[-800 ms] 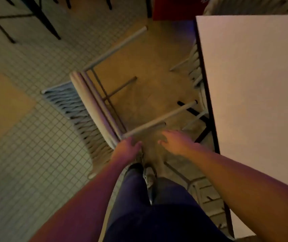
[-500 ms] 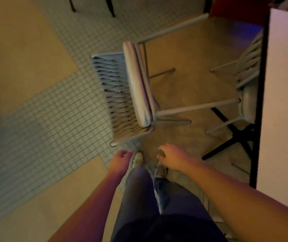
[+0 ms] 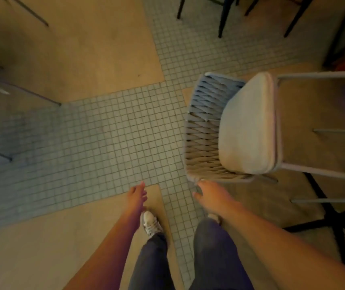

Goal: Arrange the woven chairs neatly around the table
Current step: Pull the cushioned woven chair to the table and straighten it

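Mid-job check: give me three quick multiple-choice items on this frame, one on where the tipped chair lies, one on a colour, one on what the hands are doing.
1. The woven chair lies:
A. to the person's front right
B. to the front left
C. behind the feet

2. Its seat cushion is:
A. red
B. pale beige
C. black

3. The hands are:
A. both gripping the chair
B. both open and holding nothing
C. carrying a cushion

Answers:
1 A, the chair lies on its side in the right half of the view.
2 B, the cushion looks pale against the grey weave.
3 B, the left hand is open over the floor and the right hand reaches open near the chair's rim without gripping it.
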Available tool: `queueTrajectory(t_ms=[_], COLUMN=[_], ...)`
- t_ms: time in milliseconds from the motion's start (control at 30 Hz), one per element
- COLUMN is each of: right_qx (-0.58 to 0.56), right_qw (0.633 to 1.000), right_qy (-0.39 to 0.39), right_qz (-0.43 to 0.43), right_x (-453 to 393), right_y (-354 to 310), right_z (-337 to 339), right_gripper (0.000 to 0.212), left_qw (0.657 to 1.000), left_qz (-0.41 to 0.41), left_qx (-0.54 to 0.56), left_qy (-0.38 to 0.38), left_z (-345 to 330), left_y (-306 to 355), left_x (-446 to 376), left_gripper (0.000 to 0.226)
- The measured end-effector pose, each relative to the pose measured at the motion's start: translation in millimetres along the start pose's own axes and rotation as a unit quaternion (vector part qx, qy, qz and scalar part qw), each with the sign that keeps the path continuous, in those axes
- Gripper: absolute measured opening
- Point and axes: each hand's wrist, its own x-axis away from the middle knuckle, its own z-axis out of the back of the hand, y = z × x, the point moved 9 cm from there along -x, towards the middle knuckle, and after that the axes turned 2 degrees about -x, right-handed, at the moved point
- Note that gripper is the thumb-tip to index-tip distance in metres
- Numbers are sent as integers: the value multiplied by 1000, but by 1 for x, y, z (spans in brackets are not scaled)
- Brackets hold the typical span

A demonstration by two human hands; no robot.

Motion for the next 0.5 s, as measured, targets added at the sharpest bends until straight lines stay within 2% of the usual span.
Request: queueTrajectory(t_ms=[133, 200, 300, 367, 500], right_qx=[-30, -62, -182, -287, -489], right_qw=[999, 998, 979, 947, 845], right_qy=[2, 24, 73, 97, 63], right_qz=[-9, -15, -63, -110, -209], right_x=[-43, -76, -121, -151, -195], right_y=[-72, -100, -124, -130, -137], right_z=[5, 17, 38, 48, 51], right_gripper=[48, 42, 37, 37, 40], left_qw=[1000, 1000, 999, 998, 999], left_qz=[5, 9, 18, 18, 17], left_qx=[17, 23, 34, 51, 40], left_qy=[18, 16, 18, 17, 7], left_z=[69, 87, 102, 109, 116], left_y=[40, 66, 110, 143, 210], left_x=[-39, -66, -102, -124, -167], left_gripper=[29, 37, 47, 47, 50])
